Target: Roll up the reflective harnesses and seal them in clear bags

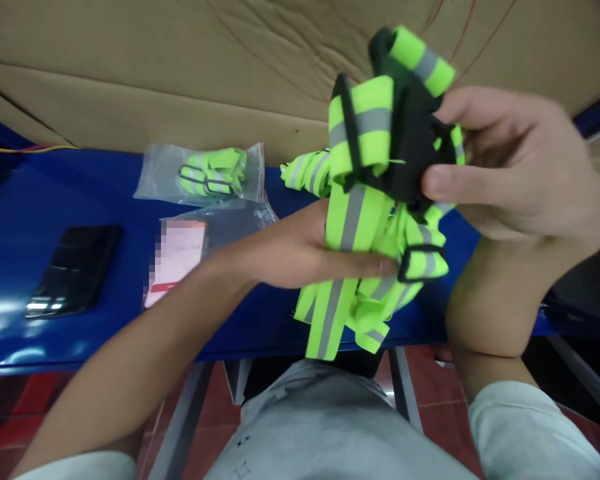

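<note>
Hanging in a loose, looped bundle, the straps are filling the space between both hands, above the table and overlapping its near edge from this view. Their yellow-green webbing, with a grey stripe down the middle, is folding and drooping freely, so it is probably feeling light, soft and hard to damage, though its smooth turns are likely to be slipping over one another if only one layer is being gripped. The black buckle at the top is looking stiff, and its edge is seeming the surest place for a pinch; the small slider lower down is looking firm too, while the soft folds are calling for a broad, gentle clasp. The left hand is clasping the folds around their middle, its thumb lying across the front and its other fingers mostly hiding behind. The right hand is pinching the buckle's side, thumb and forefinger close together. Just behind, more webbing is showing; whether it is joining the held bundle, I cannot tell. Farther left, a clear bag is holding similar webbing, a card is lying nearer, and a dark flat case is resting beyond it.
</note>
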